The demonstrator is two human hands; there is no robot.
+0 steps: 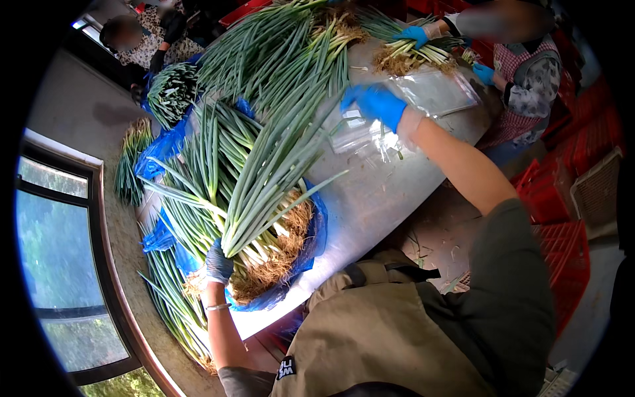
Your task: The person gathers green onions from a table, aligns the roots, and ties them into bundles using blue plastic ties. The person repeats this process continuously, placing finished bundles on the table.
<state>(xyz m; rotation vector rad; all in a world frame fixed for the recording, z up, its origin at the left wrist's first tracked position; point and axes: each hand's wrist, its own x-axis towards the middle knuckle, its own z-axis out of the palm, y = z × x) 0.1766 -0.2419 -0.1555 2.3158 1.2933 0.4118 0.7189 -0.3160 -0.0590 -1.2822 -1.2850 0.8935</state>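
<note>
- On the near side of the metal table [357, 212], the left hand [219, 261] in a dark glove has its fingers closed around the lower end of a bunch of green onions [271, 165], whose leaves fan up toward the table's middle.
- The right hand [376, 102], in a blue glove, hangs near some transparent plastic bags [360, 140]; its outline is smeared (blur takes the fingertips), so I cannot tell whether the fingers are spread, pressed together or pinching anything.
- Just beside and beneath the held bunch, a heap of rooted onions [291, 225] lies on blue plastic [320, 221].
- As for progress, one bunch is gathered in the left hand, with no wrapping to be seen on it.
- Plenty seems left: the rooted heap nearby, plus a large far pile [258, 59] across the table.
- Finished work is hard to judge; I can make out no filled transparent bag.
- Opposite, a co-worker's blue-gloved hand [413, 34] is on another rooted bunch [423, 54].
</note>
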